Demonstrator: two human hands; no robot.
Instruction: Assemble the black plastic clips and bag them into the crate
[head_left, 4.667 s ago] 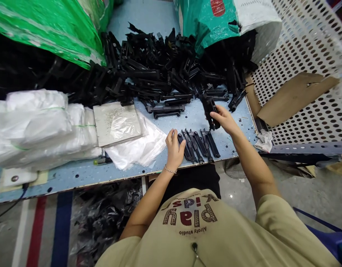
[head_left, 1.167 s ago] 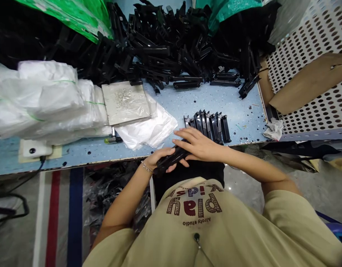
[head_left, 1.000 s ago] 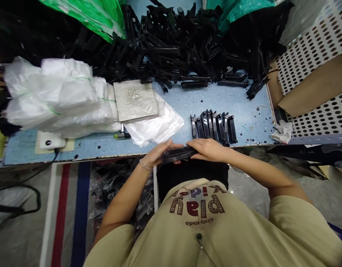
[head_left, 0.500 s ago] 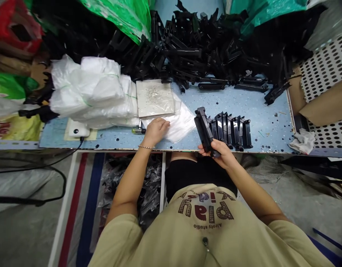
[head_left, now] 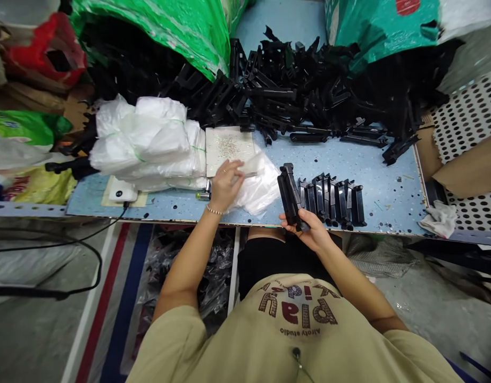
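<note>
My left hand (head_left: 225, 186) is closed, its fingertips pinching the edge of a thin clear plastic bag (head_left: 254, 164). That bag is partly lifted over the corner of a flat beige pad (head_left: 229, 139) scattered with tiny bits. Under the hand, more flat clear bags (head_left: 259, 192) lie spread on the table. My right hand (head_left: 311, 231) grips the lower end of a long black plastic part (head_left: 290, 191) at the table's front edge; it may be two pieces together. Just right of it stands a row of several similar black parts (head_left: 333, 199).
A large heap of black parts (head_left: 285, 90) covers the back of the blue table (head_left: 389, 186), between green (head_left: 181, 26) and teal sacks (head_left: 381, 32). Bundled clear bags (head_left: 149, 133) sit left, behind a white box (head_left: 123, 190) with a cable. A crumpled white cloth (head_left: 440, 218) lies at right.
My left hand has moved slightly up and right relative to the pad, and a bag's edge has lifted with it. The right hand still holds the black part. The head view has tilted up.
</note>
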